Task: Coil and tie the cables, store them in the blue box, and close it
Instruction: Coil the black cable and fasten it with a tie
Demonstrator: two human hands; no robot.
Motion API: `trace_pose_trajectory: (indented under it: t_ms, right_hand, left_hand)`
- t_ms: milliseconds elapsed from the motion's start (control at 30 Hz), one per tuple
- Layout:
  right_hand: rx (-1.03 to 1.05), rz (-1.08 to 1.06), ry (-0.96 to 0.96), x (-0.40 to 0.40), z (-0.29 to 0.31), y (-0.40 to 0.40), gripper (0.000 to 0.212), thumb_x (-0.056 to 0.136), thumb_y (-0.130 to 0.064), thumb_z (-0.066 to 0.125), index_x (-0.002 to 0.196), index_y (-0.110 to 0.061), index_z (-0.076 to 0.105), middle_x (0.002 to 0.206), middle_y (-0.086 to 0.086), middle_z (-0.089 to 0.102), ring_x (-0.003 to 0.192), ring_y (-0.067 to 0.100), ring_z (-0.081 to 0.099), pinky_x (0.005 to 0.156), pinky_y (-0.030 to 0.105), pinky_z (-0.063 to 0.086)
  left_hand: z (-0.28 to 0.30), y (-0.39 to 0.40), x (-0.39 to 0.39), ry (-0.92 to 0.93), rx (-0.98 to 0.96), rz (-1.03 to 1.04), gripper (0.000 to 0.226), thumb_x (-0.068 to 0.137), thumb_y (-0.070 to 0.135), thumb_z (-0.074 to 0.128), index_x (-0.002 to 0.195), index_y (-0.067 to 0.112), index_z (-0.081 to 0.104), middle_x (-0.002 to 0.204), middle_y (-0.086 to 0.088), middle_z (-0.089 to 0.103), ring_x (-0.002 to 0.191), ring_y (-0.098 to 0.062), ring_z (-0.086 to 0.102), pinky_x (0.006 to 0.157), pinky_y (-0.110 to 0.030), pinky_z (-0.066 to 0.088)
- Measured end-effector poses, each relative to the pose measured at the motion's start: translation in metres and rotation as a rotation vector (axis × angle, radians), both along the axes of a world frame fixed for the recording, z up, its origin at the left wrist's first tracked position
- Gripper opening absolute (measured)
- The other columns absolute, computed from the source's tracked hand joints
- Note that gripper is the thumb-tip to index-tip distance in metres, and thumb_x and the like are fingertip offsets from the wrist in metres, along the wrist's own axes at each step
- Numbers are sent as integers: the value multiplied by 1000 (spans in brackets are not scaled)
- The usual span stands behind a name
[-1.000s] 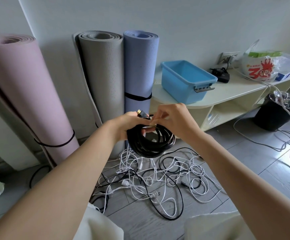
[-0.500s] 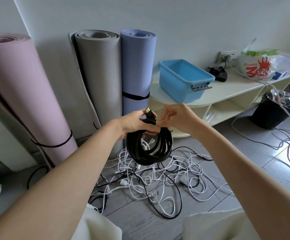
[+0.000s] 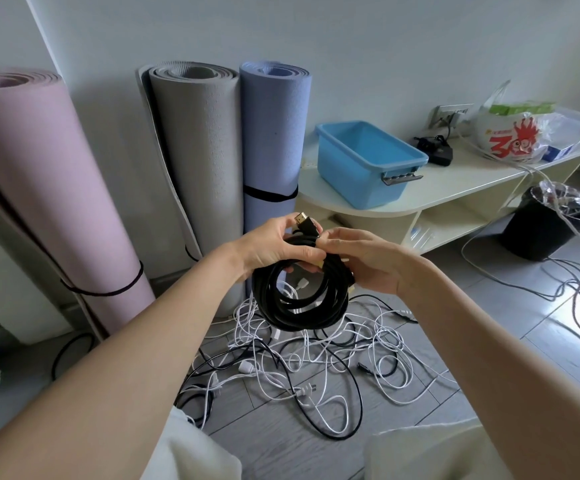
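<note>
A coiled black cable (image 3: 299, 303) hangs in the air in front of me. My left hand (image 3: 274, 245) grips the top of the coil, and its gold-tipped plug (image 3: 304, 220) sticks up past the fingers. My right hand (image 3: 361, 259) pinches the coil's upper right side. Below on the floor lies a tangle of loose white and black cables (image 3: 302, 368). The blue box (image 3: 368, 162) stands open and empty on the cream shelf unit (image 3: 454, 188) at the right. No lid is visible.
Three rolled mats, pink (image 3: 39, 188), grey (image 3: 198, 161) and blue-violet (image 3: 271, 143), lean on the wall. A black adapter (image 3: 437, 150) and a plastic bag (image 3: 510, 136) sit on the shelf. A black bin (image 3: 544, 223) and more cables (image 3: 575, 289) are on the floor at right.
Both hands shifted slightly on the top of the coil; the plug end now stands higher above my left fingers. The coil hangs in much the same place.
</note>
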State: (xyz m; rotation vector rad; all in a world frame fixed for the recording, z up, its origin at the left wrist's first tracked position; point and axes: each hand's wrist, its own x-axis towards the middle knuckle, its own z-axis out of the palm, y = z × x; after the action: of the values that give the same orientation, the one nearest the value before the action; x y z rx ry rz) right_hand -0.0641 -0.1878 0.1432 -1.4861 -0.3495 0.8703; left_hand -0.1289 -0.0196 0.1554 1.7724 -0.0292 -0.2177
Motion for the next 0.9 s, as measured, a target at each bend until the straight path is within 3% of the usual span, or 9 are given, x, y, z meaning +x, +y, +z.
trace_pose_trajectory:
  t_ms: [133,267,400,500,567,633,700,767,900]
  right_hand:
    - [33,-45,7,1,0,7,18,65,-19,71,74,-17,56,74,8,62,66,20,62,70,34,45]
    - [54,-118,18,0,-2,14,25,60,-22,76,74,-16,56,81,12,60,73,25,58,84,42,42]
    - [-26,-152,-78,-2,-5,15,24,78,-28,71,88,-9,60,86,14,66,73,24,65,79,37,48]
    - [-41,-79,-138,-3,0,10,62,75,-48,67,117,-4,55,106,17,65,94,29,62,82,38,43]
    - [-76,-8,-179,-3,3,4,68,69,-51,71,118,-8,55,107,10,61,99,23,56,91,36,40]
    - [-111,50,-190,-3,2,-2,55,72,-40,73,116,-10,57,109,8,60,104,19,55,101,37,41]
    - [-153,88,-213,-3,4,-8,41,82,-28,68,117,-10,56,114,13,62,107,20,58,101,36,44]
    - [-219,67,-270,2,17,-12,28,88,-17,61,115,-12,58,116,14,64,102,20,63,91,29,52]
    - [-366,-48,-426,32,51,-13,16,87,-10,63,102,-13,63,92,8,69,77,15,67,65,22,57]
  left_hand:
    - [0,1,0,-3,-51,-3,26,82,4,67,96,22,54,71,5,69,61,-6,67,48,-11,42]
    - [-2,6,0,41,-88,32,23,84,11,65,98,25,54,71,10,70,61,-3,66,48,-10,41]
    - [-4,5,0,54,-81,66,23,85,12,65,104,21,55,65,10,69,55,-1,63,47,-9,39]
    - [-7,8,2,48,-86,132,17,85,16,66,98,24,58,64,12,69,55,0,63,50,-14,36]
    - [-8,13,8,41,-137,215,11,84,19,66,91,27,61,64,12,69,53,-1,62,49,-15,34]
    - [-8,14,13,56,-169,280,7,84,20,66,84,26,62,60,12,67,50,-2,61,47,-17,31]
    - [-6,9,19,76,-163,287,7,83,19,66,81,25,62,57,11,66,47,-2,60,47,-18,30]
    - [0,1,28,81,-176,271,9,84,16,66,81,23,62,55,10,65,45,-2,60,43,-16,34]
    - [21,-11,63,60,-185,326,9,85,14,66,79,17,60,59,3,65,44,-4,62,37,-9,37]
